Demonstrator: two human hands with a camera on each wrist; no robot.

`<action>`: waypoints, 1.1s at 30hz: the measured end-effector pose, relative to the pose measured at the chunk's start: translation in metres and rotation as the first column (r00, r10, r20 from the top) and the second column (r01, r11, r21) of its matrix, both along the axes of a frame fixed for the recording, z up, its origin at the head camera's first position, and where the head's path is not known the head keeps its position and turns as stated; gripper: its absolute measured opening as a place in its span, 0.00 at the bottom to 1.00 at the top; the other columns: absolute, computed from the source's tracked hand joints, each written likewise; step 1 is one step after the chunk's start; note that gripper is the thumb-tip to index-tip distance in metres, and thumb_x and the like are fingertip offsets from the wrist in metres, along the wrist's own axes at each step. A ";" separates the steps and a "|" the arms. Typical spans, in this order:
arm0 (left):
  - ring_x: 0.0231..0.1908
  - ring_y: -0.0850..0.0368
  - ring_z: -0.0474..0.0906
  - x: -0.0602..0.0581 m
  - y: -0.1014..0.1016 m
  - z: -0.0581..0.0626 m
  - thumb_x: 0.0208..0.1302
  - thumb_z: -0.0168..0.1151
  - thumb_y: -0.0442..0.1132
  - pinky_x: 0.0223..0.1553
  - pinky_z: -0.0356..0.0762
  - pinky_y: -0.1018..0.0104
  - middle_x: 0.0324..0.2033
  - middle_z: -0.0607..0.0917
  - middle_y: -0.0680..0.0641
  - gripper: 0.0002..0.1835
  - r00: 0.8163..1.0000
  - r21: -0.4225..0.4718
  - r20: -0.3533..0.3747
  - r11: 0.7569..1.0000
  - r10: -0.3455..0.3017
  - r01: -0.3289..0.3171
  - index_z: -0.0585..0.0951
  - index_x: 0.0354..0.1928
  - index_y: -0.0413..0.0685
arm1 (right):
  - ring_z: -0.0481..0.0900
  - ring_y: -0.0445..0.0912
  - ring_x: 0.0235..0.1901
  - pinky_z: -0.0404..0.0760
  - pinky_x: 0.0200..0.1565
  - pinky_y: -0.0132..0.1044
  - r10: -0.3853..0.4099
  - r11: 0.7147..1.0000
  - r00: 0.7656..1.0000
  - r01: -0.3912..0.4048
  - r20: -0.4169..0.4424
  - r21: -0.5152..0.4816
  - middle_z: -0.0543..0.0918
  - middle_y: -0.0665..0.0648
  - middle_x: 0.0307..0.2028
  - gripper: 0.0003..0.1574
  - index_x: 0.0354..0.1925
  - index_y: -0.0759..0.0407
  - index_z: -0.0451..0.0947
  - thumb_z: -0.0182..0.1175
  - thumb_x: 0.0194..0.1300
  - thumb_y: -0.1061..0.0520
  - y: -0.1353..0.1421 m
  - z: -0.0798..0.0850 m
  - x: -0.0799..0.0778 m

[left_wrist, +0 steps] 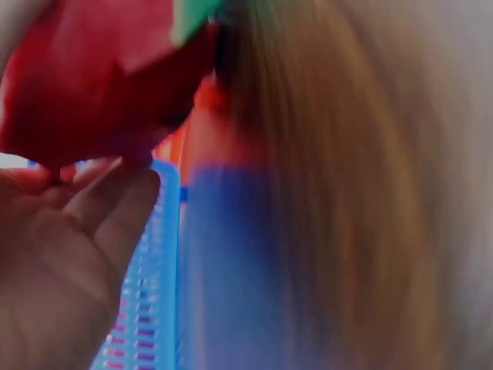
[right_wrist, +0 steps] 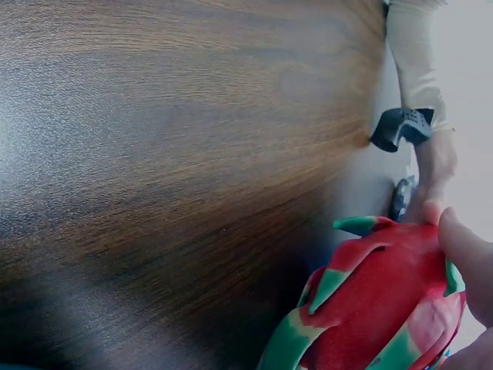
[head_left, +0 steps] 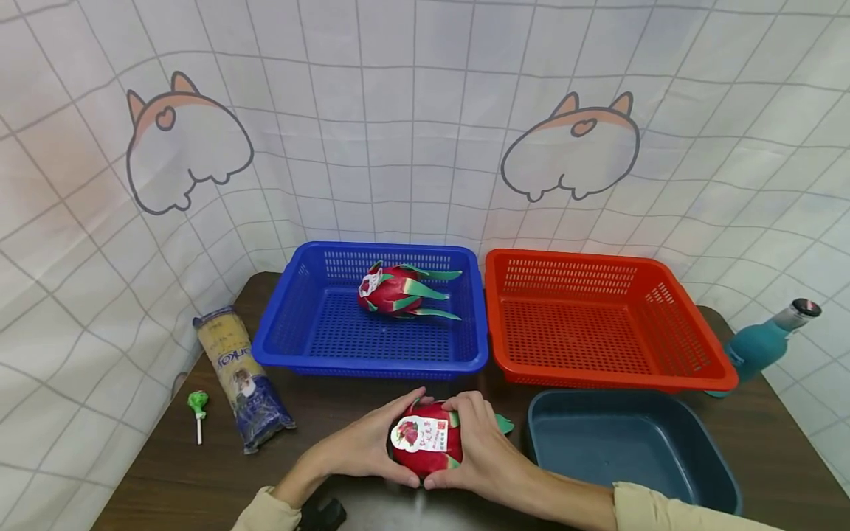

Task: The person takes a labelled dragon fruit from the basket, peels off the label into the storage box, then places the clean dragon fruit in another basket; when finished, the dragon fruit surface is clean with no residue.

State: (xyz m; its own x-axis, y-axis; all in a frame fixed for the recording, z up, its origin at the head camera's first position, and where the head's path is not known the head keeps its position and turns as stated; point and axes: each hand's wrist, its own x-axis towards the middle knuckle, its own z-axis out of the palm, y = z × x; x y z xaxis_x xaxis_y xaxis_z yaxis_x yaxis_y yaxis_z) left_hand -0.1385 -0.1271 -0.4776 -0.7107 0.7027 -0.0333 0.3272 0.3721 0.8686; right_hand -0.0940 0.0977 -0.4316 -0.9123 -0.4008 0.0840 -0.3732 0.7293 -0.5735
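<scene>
In the head view a red dragon fruit (head_left: 432, 459) with green-tipped scales and a white label is held between both hands above the table's front. My left hand (head_left: 368, 442) grips its left side, thumb below and fingers over the top. From the right, my right hand (head_left: 481, 450) grips the other end, thumb low near the left thumb. The right wrist view shows the dragon fruit (right_wrist: 385, 301) close up, with green scale tips. A second dragon fruit (head_left: 392, 290) lies on its side in the blue basket (head_left: 372, 363).
Right of the blue basket stands a red basket (head_left: 611, 380). A dark blue tray (head_left: 624, 457) sits in front of it. A teal bottle (head_left: 760, 346) leans at the far right. On the left lie a pasta packet (head_left: 242, 376) and a green lollipop (head_left: 198, 402).
</scene>
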 end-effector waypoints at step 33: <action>0.48 0.67 0.78 0.004 0.007 -0.004 0.44 0.76 0.59 0.49 0.79 0.72 0.54 0.79 0.61 0.47 0.988 0.066 -0.147 0.997 0.050 -0.041 0.63 0.68 0.72 | 0.69 0.37 0.38 0.72 0.37 0.26 0.348 0.929 0.935 -0.354 0.072 0.106 0.77 0.46 0.35 0.15 0.42 0.52 0.84 0.67 0.60 0.46 -0.016 0.048 -0.039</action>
State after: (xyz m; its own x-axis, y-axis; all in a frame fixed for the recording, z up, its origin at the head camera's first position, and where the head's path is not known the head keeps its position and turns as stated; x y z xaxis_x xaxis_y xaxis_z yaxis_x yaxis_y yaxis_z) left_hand -0.1350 -0.1206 -0.4815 -0.7356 0.6670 0.1182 0.4385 0.3359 0.8336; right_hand -0.1331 0.0821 -0.3836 -0.7136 -0.7001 -0.0248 -0.5897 0.6194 -0.5183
